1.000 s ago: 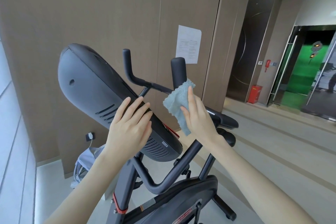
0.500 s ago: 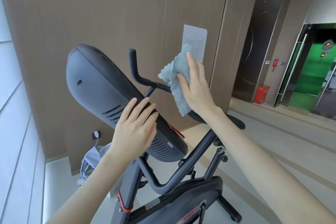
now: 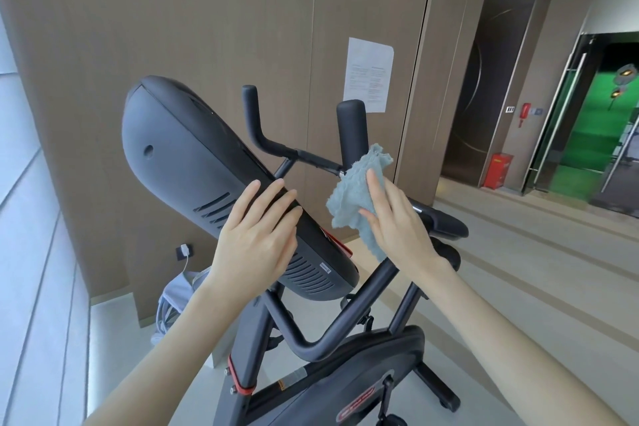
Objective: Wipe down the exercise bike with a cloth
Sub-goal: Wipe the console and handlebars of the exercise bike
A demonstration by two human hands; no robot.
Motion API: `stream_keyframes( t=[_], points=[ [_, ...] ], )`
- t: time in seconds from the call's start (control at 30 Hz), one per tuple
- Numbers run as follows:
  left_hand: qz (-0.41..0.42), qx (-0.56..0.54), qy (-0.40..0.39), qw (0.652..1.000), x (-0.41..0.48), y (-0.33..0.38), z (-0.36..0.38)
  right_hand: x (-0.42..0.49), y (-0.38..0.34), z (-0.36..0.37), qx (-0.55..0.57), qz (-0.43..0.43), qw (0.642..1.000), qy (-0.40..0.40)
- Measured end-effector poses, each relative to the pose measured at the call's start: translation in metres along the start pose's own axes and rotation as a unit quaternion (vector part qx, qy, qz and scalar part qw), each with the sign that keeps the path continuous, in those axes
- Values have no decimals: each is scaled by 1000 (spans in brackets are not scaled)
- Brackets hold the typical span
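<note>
A black exercise bike (image 3: 345,328) stands in front of me, its large console back (image 3: 193,162) tilted up to the left. My left hand (image 3: 256,239) rests with straight fingers on the console's lower edge. My right hand (image 3: 394,225) presses a light blue cloth (image 3: 356,190) against the right handlebar post (image 3: 352,128), fingers straight and thumb under the cloth. The post's upper end shows bare above the cloth. The left handlebar (image 3: 256,121) rises behind the console.
A brown panelled wall (image 3: 207,28) with a paper notice (image 3: 368,74) stands close behind the bike. A grey bag (image 3: 173,301) and a plugged-in charger (image 3: 183,249) sit at floor level left. A doorway with green floor (image 3: 594,135) opens at the right.
My right hand slid the cloth up to the top of the right handlebar post half a second ago, then back down to its lower part. My left hand stayed on the console.
</note>
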State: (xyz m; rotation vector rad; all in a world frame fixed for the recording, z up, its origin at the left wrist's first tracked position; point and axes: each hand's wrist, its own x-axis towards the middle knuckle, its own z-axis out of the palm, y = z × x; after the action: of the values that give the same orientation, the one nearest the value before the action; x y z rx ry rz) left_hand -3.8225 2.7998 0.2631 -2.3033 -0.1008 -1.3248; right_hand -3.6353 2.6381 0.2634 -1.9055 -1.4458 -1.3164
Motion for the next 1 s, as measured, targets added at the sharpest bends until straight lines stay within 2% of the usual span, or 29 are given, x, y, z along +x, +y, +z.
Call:
stream_keyframes(
  t=[0.13,0.27,0.43,0.67,0.77,0.87,1.0],
  points=[
    [18,12,-6,1000,-2,-5,-1,25,-4,-15,86,10,993,79],
    [17,9,0,1000,-2,-6,-1,85,-13,-22,21,-7,993,118],
    [15,-4,2,1000,-3,-8,1,98,-19,-9,-154,-94,982,52],
    [8,-11,8,1000,-4,-7,2,39,1,7,-182,-196,964,-15],
    [7,-8,12,1000,-3,-6,2,4,12,8,-168,-212,962,-42],
    [5,-8,16,1000,-3,-5,1,-15,21,-1,-121,-200,971,-45],
    [-1,-13,34,999,-2,-3,3,-3,24,-21,8,-89,996,19]
  ],
)
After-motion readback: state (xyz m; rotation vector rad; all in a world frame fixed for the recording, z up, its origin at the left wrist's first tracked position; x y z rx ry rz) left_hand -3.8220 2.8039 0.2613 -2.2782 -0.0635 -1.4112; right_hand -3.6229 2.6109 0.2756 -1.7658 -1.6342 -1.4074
